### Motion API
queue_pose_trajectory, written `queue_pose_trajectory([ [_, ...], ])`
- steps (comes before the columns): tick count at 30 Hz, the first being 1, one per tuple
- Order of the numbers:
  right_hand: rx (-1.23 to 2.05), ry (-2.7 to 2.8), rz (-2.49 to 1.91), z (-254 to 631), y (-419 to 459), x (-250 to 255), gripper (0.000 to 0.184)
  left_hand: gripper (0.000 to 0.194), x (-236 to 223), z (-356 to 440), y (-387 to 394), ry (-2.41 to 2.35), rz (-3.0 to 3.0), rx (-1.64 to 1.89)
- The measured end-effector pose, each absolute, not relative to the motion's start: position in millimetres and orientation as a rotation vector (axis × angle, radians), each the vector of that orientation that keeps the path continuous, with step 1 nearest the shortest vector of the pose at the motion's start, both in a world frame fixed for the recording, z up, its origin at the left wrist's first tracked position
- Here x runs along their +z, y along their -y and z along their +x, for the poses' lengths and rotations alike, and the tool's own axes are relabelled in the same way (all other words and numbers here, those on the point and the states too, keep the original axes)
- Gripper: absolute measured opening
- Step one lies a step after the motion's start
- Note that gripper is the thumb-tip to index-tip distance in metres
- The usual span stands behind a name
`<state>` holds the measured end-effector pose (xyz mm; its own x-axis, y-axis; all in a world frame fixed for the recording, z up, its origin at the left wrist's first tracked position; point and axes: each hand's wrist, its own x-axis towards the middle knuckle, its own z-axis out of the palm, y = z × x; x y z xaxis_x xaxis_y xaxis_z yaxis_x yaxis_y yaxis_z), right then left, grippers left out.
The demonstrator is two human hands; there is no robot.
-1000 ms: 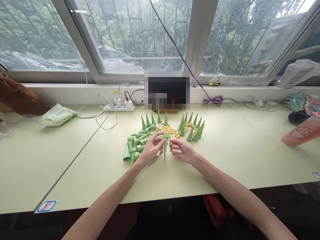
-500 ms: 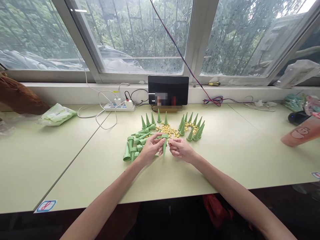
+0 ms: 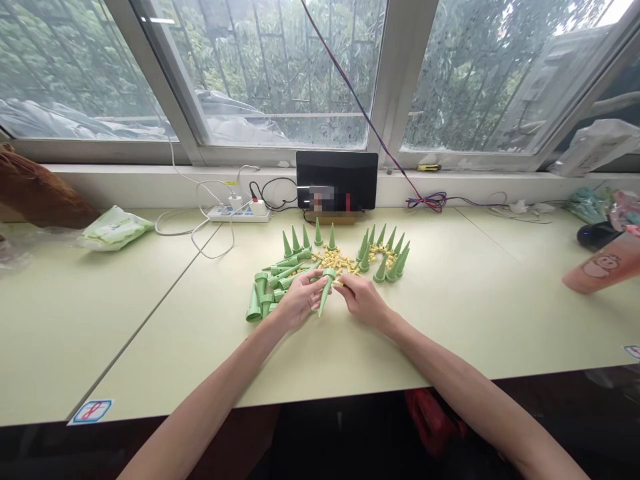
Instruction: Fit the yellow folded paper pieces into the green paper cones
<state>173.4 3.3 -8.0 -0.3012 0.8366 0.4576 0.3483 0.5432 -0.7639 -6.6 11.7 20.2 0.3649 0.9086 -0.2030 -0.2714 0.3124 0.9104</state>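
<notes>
My left hand (image 3: 299,301) is closed around a green plastic cone (image 3: 325,294), its point tilted down and toward me. My right hand (image 3: 362,299) pinches a small yellow piece at the cone's wide top end. Just behind my hands lies a scatter of small yellow pieces (image 3: 340,259). Loose green cones lying flat (image 3: 270,288) are heaped to the left of my left hand. Upright green cones stand in a row at the back left (image 3: 307,238) and in a cluster at the back right (image 3: 385,257).
A dark screen (image 3: 337,180) stands on a stand behind the cones. A white power strip (image 3: 240,212) with cables lies to its left. A green packet (image 3: 116,228) rests at far left. At far right sit a pink patterned object (image 3: 603,265) and a black object (image 3: 596,235).
My hands have drawn together and slightly away from me. The cone has tilted from hanging straight down to slanting, and my right fingers now meet its wide end.
</notes>
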Motion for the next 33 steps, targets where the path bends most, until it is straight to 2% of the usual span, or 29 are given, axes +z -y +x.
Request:
queue_pose_trajectory([
  [14,0.893,1.741,-1.034,171.6,-1.5,-7.4,0.028,0.051,8.4,-9.5,-15.4,-0.819,1.166,0.940],
  [26,1.837,1.218,-0.867,177.8,-5.5,1.9,0.039,0.042,13.4,-10.0,-12.6,-0.824,1.454,0.946],
  [33,2.167,0.915,-0.783,183.5,-12.6,2.5,0.029,0.033,8.4,-10.9,-14.5,-0.903,1.718,0.943],
])
